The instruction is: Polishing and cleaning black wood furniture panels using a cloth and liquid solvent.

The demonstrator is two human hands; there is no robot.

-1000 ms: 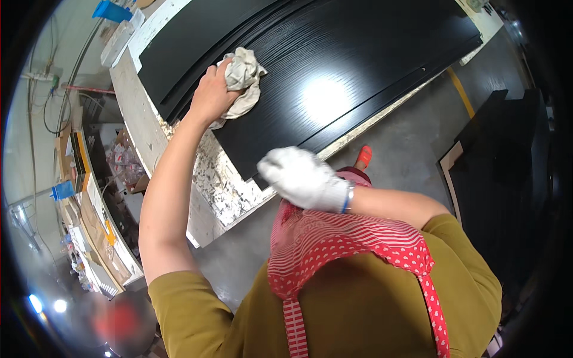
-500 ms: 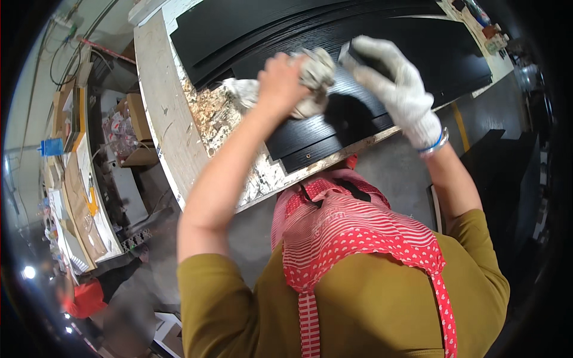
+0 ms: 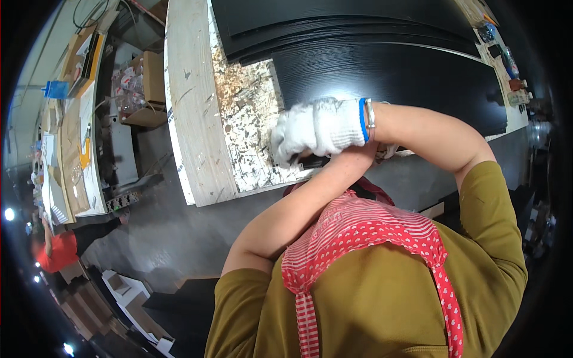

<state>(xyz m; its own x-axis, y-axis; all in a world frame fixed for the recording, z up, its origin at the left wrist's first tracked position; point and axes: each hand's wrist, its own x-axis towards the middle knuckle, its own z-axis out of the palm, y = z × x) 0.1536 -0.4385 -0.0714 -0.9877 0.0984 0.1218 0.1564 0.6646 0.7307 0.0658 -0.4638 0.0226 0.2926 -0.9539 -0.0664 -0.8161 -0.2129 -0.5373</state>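
Note:
My arms are crossed over the near edge of a black wood-grain panel [image 3: 388,74]. My right hand [image 3: 322,126], in a white knitted glove, reaches over to the panel's left end. Its fingers curl down there, and whatever lies under them is hidden. Beneath the right wrist, my left hand [image 3: 361,156] is bare and mostly covered. A bit of whitish rag [image 3: 388,151] shows beside it at the panel's near edge; half a second ago that hand gripped the rag.
More black panels [image 3: 334,21] lie stacked behind. The worktable [image 3: 194,107] has a paint-spattered, flaking surface [image 3: 248,113] at left. Small bottles [image 3: 518,95] stand at the far right. Leftward are a cardboard box [image 3: 152,83] of plastic items and a person in red [image 3: 59,250].
My left hand has swept right and nearer with the rag. My gloved right hand has crossed over it to the panel's left end. The view has shifted.

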